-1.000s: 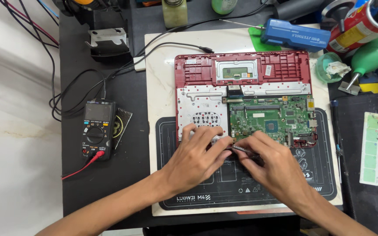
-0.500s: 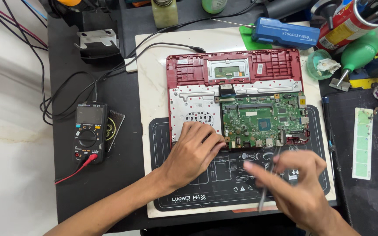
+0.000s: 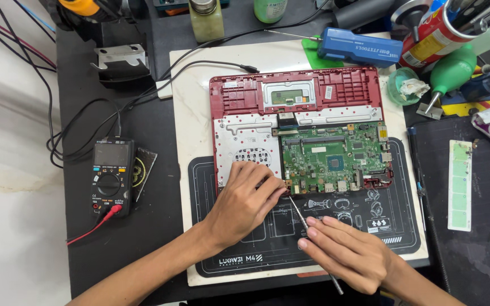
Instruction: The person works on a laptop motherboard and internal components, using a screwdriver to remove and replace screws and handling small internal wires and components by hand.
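An opened red laptop shell [image 3: 239, 96] lies on a black work mat [image 3: 387, 238], with a green circuit board [image 3: 333, 156] bared in its right half. My left hand [image 3: 245, 201] rests on the shell's near edge, fingertips touching the board's lower left corner. My right hand [image 3: 350, 252] is over the mat below the board and holds a thin metal tool [image 3: 300, 212]. The tool's tip points up at that same corner, next to my left fingertips.
A black multimeter [image 3: 109, 177] with red lead sits left of the mat. Cables run across the dark table at the upper left. A blue tool [image 3: 358, 48], bottles, a green blower [image 3: 452, 71] and a green strip [image 3: 460, 184] crowd the back and right.
My right hand drew back from the board toward me, then turned the thin tool so its tip points at the board's lower left corner. My left hand stayed on the laptop's near edge.
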